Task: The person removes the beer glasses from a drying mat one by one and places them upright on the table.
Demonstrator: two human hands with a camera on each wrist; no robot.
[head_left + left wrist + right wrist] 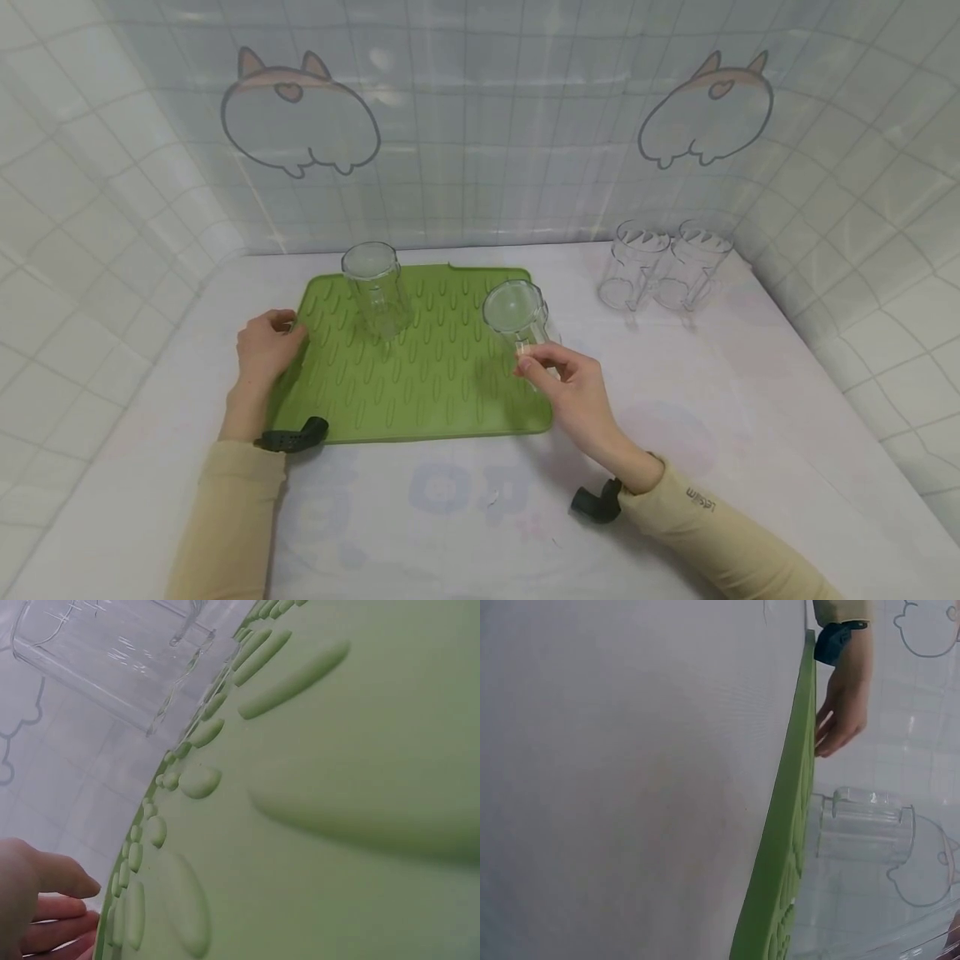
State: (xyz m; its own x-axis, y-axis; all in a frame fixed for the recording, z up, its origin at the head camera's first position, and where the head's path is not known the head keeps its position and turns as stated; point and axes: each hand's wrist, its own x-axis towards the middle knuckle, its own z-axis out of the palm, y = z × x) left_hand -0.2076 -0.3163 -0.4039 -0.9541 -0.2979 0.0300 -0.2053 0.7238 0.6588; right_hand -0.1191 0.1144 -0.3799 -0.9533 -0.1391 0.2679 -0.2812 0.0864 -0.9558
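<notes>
On the green ribbed mat (442, 392), a clear mug (378, 292) stands with its closed base appearing to face up. My right hand (573, 392) pinches the handle of another clear mug (516, 308) over the mat's right side. That mug also appears base up; whether its rim touches the mat I cannot tell. Beside the mat's left edge is my left hand (266, 346), fingers loosely bent against the edge. In the left wrist view its thumb and fingers (64, 874) are apart, with fingertips partly hidden behind the mat's edge.
Two more clear mugs (633, 267) (692, 267) stand upright side by side at the back right of the white-covered table (480, 542). Behind the table rises a tiled-pattern sheet (510, 125) with cartoon drawings.
</notes>
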